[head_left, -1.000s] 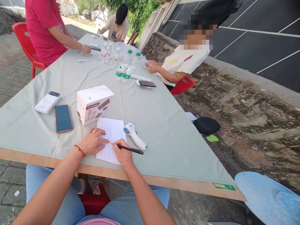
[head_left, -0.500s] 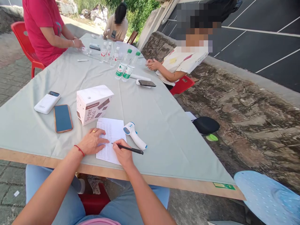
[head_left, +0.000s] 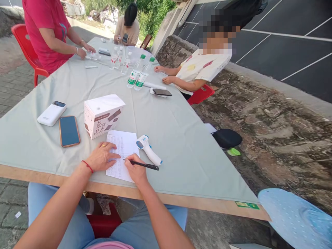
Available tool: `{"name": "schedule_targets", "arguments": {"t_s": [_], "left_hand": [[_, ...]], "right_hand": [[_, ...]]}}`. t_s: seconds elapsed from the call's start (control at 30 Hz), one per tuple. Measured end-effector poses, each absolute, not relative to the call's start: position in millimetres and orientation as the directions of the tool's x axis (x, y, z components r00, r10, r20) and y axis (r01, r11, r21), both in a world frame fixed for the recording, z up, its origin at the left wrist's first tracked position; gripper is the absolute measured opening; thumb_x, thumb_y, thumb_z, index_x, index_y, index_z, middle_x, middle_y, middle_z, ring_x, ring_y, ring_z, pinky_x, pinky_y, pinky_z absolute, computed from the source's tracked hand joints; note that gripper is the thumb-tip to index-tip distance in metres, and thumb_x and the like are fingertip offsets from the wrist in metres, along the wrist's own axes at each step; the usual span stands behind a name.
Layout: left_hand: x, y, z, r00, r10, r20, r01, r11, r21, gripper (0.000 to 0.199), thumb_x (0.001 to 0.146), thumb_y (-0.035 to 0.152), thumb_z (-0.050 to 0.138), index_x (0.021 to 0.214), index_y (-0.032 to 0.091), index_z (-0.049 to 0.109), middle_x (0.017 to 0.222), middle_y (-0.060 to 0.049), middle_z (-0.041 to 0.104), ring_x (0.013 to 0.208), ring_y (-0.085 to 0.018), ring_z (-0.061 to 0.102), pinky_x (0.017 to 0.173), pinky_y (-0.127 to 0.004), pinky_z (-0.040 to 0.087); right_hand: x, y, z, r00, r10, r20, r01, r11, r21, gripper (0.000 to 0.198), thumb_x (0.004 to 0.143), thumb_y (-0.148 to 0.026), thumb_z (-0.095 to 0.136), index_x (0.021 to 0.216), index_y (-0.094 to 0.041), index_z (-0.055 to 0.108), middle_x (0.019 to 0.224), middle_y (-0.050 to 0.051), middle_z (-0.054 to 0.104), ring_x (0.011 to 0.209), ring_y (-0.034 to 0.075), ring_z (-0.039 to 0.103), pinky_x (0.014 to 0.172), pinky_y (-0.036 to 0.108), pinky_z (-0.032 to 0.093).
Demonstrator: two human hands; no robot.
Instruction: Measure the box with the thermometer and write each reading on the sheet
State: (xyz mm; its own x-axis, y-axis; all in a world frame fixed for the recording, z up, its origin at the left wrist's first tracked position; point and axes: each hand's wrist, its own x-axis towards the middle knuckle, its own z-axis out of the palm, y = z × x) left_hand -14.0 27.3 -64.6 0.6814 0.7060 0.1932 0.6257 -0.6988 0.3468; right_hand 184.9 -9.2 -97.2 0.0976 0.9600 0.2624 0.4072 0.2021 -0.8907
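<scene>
A white sheet of paper [head_left: 128, 140] with rows of small handwriting lies near the table's front edge. My left hand [head_left: 102, 157] rests flat on its left side, fingers spread and holding nothing. In my right hand [head_left: 136, 169] is a black pen [head_left: 146, 165], pinched with its tip on the paper and its back end pointing right. Just right of the sheet lies a white and blue infrared thermometer [head_left: 149, 148]. Behind the paper stands a pale pink box [head_left: 103, 116] marked "Super Meal".
A phone [head_left: 69, 131] and a white power bank [head_left: 52, 113] lie left of the box. Several water bottles [head_left: 140, 74] stand farther back, near a dark phone [head_left: 162, 92]. Three people [head_left: 204, 69] sit around the table. A blue hat [head_left: 295, 218] is at lower right.
The person at right has moved their hands apart over the table, and the person at left has shifted theirs. My hands and the pen look nearly unmoved.
</scene>
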Motion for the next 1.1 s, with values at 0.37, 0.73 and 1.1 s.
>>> {"name": "schedule_targets", "arguments": {"t_s": [0.37, 0.73, 1.1], "left_hand": [[-14.5, 27.6, -65.8, 0.680, 0.705, 0.201, 0.618, -0.698, 0.360, 0.028, 0.088, 0.030, 0.057, 0.113, 0.033, 0.069, 0.122, -0.008, 0.051, 0.113, -0.026, 0.047, 0.102, -0.049, 0.036], [-14.4, 27.7, -65.4, 0.680, 0.705, 0.200, 0.620, -0.699, 0.355, 0.028, 0.088, 0.030, 0.057, 0.114, 0.033, 0.069, 0.122, -0.008, 0.051, 0.113, -0.026, 0.048, 0.102, -0.048, 0.036], [-14.1, 27.9, -65.0, 0.680, 0.706, 0.195, 0.622, -0.698, 0.355, 0.028, 0.088, 0.030, 0.057, 0.113, 0.033, 0.069, 0.122, -0.007, 0.051, 0.114, -0.026, 0.047, 0.103, -0.048, 0.036]], "right_hand": [[184.0, -9.7, -96.6, 0.104, 0.954, 0.280, 0.414, 0.215, -0.884, 0.019, 0.076, -0.035, 0.053, 0.065, -0.020, 0.053, 0.058, -0.002, 0.053, 0.055, 0.014, 0.047, 0.055, 0.025, 0.040], [184.9, -9.3, -99.2, 0.148, 0.949, 0.277, 0.420, 0.193, -0.887, 0.021, 0.076, -0.037, 0.054, 0.065, -0.020, 0.055, 0.057, -0.002, 0.053, 0.054, 0.014, 0.047, 0.054, 0.025, 0.039], [184.1, -9.5, -97.4, 0.144, 0.953, 0.268, 0.413, 0.189, -0.891, 0.019, 0.075, -0.036, 0.052, 0.065, -0.020, 0.053, 0.058, -0.002, 0.054, 0.054, 0.015, 0.048, 0.054, 0.025, 0.040]]}}
